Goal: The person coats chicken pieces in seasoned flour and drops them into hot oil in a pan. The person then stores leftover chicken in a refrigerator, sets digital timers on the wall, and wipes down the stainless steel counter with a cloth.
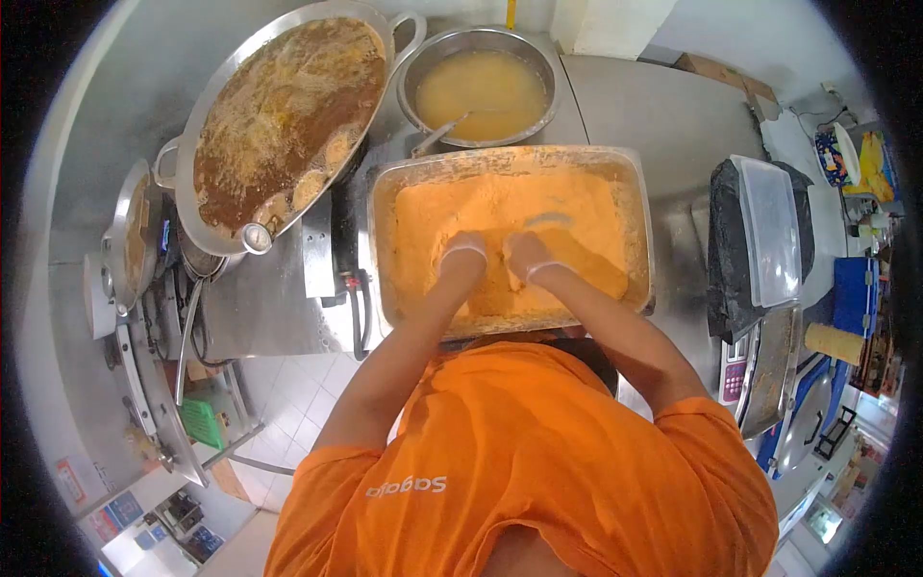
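Observation:
A deep metal tray (646, 192) in front of me holds orange breading flour (577, 197). Pushed down into the flour is my left hand (463, 248), coated orange, with a pale glove cuff at the wrist. Close beside it, my right hand (527, 254) is also sunk in the flour and wears a similar cuff. The fingers of both hands are buried or coated, so what they grip, if anything, is hidden. A shallow curved mark shows in the flour beyond my right hand.
At the upper left, a large wok (197, 212) holds bubbling oil with pieces frying and a dial thermometer (257, 238) at its rim. Behind the tray stands a metal bowl (409, 82) of cloudy yellowish liquid with a utensil handle. A clear plastic container (769, 231) lies at right.

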Demonstrator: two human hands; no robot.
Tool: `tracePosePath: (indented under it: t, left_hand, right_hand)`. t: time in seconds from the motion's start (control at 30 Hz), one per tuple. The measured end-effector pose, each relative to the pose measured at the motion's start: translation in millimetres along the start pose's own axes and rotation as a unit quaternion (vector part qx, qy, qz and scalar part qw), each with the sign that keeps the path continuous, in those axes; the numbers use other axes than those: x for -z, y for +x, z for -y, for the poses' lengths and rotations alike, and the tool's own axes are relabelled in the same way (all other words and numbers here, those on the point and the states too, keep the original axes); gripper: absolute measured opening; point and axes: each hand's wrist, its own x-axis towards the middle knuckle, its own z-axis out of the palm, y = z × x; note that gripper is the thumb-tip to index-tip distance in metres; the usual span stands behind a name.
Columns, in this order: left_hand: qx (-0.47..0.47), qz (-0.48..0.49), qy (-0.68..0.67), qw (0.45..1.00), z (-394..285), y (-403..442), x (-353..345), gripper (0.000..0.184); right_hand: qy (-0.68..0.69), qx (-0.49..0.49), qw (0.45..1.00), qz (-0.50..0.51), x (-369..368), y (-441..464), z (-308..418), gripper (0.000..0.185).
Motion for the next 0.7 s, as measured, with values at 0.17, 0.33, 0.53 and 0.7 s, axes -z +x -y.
tracePosePath:
  t: [0.17, 0.33, 0.53, 0.7]
  left_hand:
    - [0.008, -0.043, -0.066, 0.997, -25, -29, -13, 0.025]
    - [-0.071, -0.005, 0.01, 0.997, -12, -26, 22, 0.027]
    - [-0.13, -0.035, 0.049, 0.99, 3, -27, -19, 0.027]
    - [-0.106, -0.029, 0.015, 0.994, 0, -12, -10, 0.028]
  right_hand:
    - [-0.061, 0.088, 0.992, -0.072, -25, -39, 10, 0.021]
    - [-0.099, 0.168, 0.979, -0.062, -13, -22, 5, 0.023]
    - [-0.099, 0.074, 0.991, -0.043, -23, -14, -34, 0.019]
    - [-0.008, 0.05, 0.99, -0.129, -37, -19, 6, 0.018]
